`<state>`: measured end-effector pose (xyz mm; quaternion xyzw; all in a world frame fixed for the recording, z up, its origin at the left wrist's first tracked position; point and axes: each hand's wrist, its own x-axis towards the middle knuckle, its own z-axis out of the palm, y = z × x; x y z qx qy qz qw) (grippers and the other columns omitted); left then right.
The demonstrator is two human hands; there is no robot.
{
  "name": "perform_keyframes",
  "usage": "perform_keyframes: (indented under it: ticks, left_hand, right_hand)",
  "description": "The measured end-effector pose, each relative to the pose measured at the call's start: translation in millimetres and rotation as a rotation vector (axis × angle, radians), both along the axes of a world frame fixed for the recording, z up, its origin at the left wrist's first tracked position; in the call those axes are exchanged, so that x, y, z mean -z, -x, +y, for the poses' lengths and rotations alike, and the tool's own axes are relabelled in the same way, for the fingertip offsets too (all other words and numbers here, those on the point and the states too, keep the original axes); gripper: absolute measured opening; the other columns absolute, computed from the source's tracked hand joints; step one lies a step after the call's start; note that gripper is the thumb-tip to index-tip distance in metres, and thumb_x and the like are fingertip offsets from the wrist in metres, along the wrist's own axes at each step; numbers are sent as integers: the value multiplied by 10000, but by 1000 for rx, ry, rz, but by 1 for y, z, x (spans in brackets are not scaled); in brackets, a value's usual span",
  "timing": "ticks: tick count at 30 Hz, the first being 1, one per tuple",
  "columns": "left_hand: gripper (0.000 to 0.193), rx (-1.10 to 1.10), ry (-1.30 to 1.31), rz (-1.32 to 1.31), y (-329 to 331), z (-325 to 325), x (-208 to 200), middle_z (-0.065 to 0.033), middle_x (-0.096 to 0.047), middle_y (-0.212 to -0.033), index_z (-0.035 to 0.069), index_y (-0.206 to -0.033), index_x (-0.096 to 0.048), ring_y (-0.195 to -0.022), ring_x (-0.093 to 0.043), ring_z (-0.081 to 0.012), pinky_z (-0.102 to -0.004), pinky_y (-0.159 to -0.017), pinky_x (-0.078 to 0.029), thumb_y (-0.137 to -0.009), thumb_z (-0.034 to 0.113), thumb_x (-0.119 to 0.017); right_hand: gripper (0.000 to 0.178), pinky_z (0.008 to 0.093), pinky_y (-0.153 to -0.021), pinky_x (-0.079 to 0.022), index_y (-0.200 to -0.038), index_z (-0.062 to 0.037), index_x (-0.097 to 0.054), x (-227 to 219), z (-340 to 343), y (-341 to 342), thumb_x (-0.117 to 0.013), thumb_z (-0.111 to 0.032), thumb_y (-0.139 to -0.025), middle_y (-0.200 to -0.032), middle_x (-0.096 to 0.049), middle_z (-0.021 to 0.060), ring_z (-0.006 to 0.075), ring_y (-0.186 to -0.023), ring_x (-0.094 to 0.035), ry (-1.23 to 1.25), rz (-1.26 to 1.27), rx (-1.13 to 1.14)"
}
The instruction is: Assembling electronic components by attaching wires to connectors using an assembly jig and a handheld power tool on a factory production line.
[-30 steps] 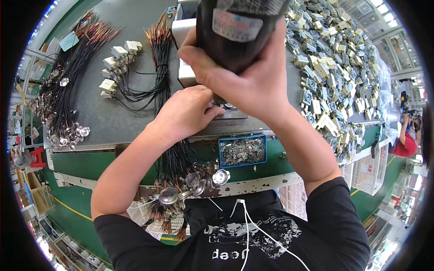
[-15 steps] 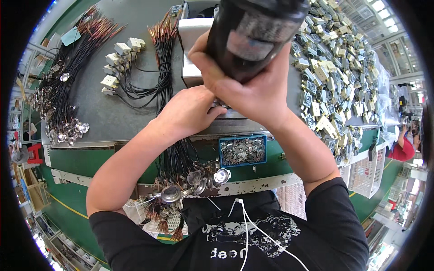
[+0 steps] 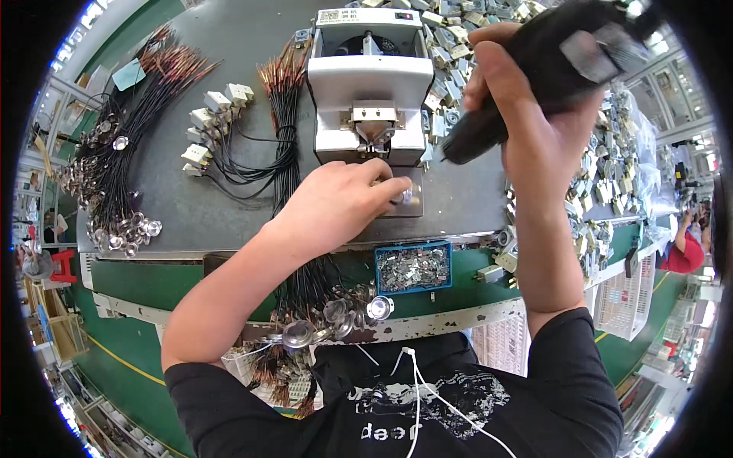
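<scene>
My right hand, raised over the right side of the bench, grips a black handheld power tool, which looks like an electric screwdriver. Its tapered end points down to the left. In front of a white bench machine, my left hand has its thumb and fingers closed on a small shiny metal part. That part is at a flat metal plate below the machine's front; the fingers hide most of it. A bundle of black cables with coppery ends lies beside my left hand.
Several cream sockets on wires lie left of the machine. Another cable bundle with metal cups is at far left. A blue tray of small metal pieces sits at the front edge. Many grey-cream sockets are heaped on the right.
My right hand has moved right with the black tool, which has tilted and no longer covers the machine. My left hand has shifted slightly right and down.
</scene>
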<state>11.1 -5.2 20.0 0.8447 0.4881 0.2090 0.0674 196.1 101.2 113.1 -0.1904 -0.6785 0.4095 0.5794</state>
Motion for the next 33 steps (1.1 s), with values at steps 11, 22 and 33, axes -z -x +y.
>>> perform_keyframes:
  ticks: [11, 22, 33]
  left_hand:
    - [331, 9, -20, -63, 13, -11, -7, -72, -670, -1049, 130, -1219, -662, -909, -677, -252, -392, -781, -526, -900, 182, -732]
    - [200, -473, -262, 383, 96, 35, -4, -85, -702, -1192, 106, -1035, -760, -1220, -601, -266, -413, -1004, -474, -847, 125, -693]
    - [177, -505, -190, 520, 86, 55, 19, -58, -715, -970, 88, -962, -730, -1110, -634, -265, -414, -970, -478, -821, 123, -628]
  right_hand:
    - [477, 350, -901, -563, -1377, -25, -447, 27, 54, -14, -705, -80, -980, -1272, -668, 164, 210, -1046, -687, -229, -93, 176]
    - [267, 400, -1023, -493, -1039, -13, -662, 97, 64, -57, -569, 92, -811, -1224, -639, 172, 349, -1143, -618, -411, -988, 226]
    - [404, 459, -1020, -494, -1245, -106, -671, 111, 64, -89, -755, -104, -850, -1212, -669, 185, 395, -1162, -616, -463, -1202, 26]
